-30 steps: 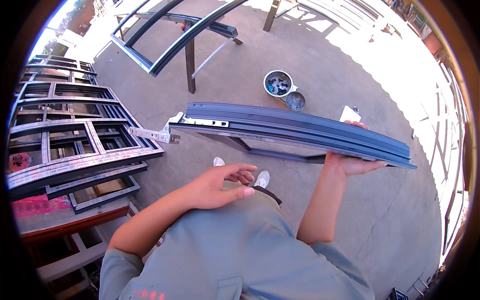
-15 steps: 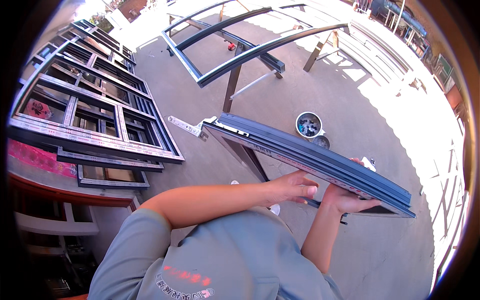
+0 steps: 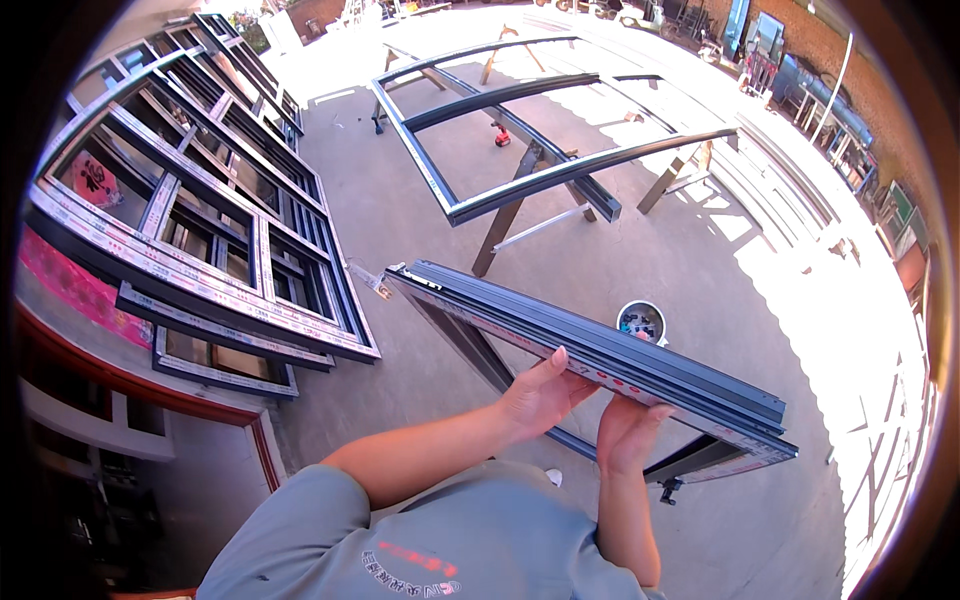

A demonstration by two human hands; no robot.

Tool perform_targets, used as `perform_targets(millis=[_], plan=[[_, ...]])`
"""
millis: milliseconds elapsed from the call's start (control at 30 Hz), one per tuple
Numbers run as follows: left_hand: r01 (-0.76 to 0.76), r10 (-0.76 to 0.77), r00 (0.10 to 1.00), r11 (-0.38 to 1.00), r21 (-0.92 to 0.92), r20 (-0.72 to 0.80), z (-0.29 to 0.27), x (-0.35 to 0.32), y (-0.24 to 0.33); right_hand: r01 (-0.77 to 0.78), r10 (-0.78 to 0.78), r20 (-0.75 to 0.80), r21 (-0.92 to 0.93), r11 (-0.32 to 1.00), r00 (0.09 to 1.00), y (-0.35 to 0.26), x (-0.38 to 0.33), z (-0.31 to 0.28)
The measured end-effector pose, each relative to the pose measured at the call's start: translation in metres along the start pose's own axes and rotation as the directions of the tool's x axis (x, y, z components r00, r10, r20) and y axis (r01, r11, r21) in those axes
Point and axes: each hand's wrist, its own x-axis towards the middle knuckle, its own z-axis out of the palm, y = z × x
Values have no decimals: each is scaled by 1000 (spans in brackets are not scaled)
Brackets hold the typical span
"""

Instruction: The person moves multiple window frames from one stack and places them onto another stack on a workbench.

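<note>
Both palms cupped the dark aluminium frame section (image 3: 590, 365) from below, left hand (image 3: 540, 395) and right hand (image 3: 625, 430) side by side mid-length for balance, just nearer than the white bucket (image 3: 641, 321).

A grey concrete floor (image 3: 400, 250) is being seen under the whole scene, brightly sunlit toward the right. A small round bucket (image 3: 641, 321) is being kept directly on it, with small items inside that are too small to tell apart. A small red tool (image 3: 502, 136) is lying on the floor farther back. Wooden trestles (image 3: 505, 215) are standing on the floor, and a large dark metal frame (image 3: 520, 130) is being carried across them. At the left, stacked dark window frames (image 3: 190, 230) are being rested on the floor.
</note>
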Motion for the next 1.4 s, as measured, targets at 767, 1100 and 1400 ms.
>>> perform_targets(millis=[767,1100,1400], plan=[[-280,249,915,958,-57,-316,-130,-42,189,-33,249,140,-811,584,959,9,60,-9],[-312,306,912,950,23,-273,-154,-80,190,-210,629,248,-800,562,737,81,77,-21],[-172,182,983,890,422,18,-124,-58,89,-231,799,286,-858,460,528,126,70,12]])
